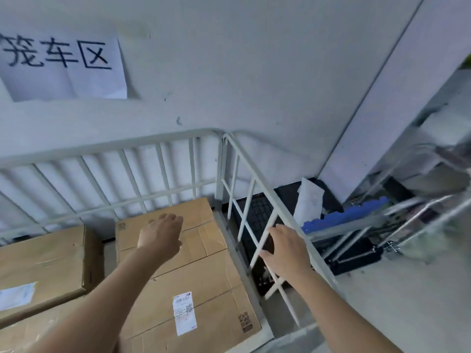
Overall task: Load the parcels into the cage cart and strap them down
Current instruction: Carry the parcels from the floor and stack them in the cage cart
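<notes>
two bare forearms reach fwd into cage cart point(153, 145), cardboard parcels lying inside w/ labels up. left hand point(160, 235) hovers over far end of long parcel point(204, 276), fingers loosely curled, holding nothing. right hand point(288, 250) is at side rail point(252, 168), fingers spread & empty; contact w/ rail can't be told. second parcel point(43, 261) sits left, gap between. paper sign point(61, 64) hangs on wall behind.

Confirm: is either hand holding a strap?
No: left hand is open over the large box, right hand open beside the cage rail.
</notes>
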`<state>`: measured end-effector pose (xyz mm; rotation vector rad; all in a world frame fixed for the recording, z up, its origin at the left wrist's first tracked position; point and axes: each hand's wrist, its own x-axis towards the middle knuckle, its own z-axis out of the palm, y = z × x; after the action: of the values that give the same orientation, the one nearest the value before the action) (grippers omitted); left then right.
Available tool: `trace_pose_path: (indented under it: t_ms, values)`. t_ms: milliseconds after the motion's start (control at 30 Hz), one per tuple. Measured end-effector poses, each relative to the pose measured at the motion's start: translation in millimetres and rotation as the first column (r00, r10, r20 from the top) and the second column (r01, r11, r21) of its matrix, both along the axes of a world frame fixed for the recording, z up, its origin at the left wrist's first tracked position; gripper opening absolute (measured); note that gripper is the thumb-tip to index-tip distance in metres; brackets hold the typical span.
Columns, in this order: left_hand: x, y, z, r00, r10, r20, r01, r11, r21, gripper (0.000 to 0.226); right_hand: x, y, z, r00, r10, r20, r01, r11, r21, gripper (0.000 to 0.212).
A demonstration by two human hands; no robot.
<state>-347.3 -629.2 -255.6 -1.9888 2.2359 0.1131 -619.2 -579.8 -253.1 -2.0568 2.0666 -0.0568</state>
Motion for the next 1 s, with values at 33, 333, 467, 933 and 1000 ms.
trace_pose_path:
  t_ms: [33, 333, 467, 933, 1000]
  values:
    - [-4.6, 2.5, 13.3, 0.999, -0.032, -0.007, 0.032, 0.999, -0.021, 0.026, -3.7, 10.4, 13.4, 0.999, -0.032, -0.002, 0.032, 0.999, -0.028, 0.058]
    - [-63.8, 43.2, 104.5, 0.938, -0.348, 0.004, 0.338, 0.908, -0.249, 0.041, -49.8, 123.3, 108.3, 0.950, -0.310, -0.039, 0.294, 0.929, -0.226, 0.064]
    - [-104.3, 76.2, 134.5, 0.883, -0.470, 0.006, 0.449, 0.840, -0.303, 0.048, -71.3, 184.8, 133.0, 0.905, -0.424, -0.046, 0.395, 0.874, -0.283, 0.067]
    - [-231.6, 263.1, 200.7, 0.572, -0.820, 0.031, 0.771, 0.524, -0.361, 0.040, -103.1, 448.7, 197.0, 0.619, -0.782, -0.069, 0.706, 0.593, -0.388, 0.053]
    - [-247.3, 290.1, 208.4, 0.508, -0.861, 0.027, 0.803, 0.463, -0.376, 0.041, -103.4, 484.4, 202.2, 0.560, -0.826, -0.068, 0.746, 0.538, -0.393, 0.054]
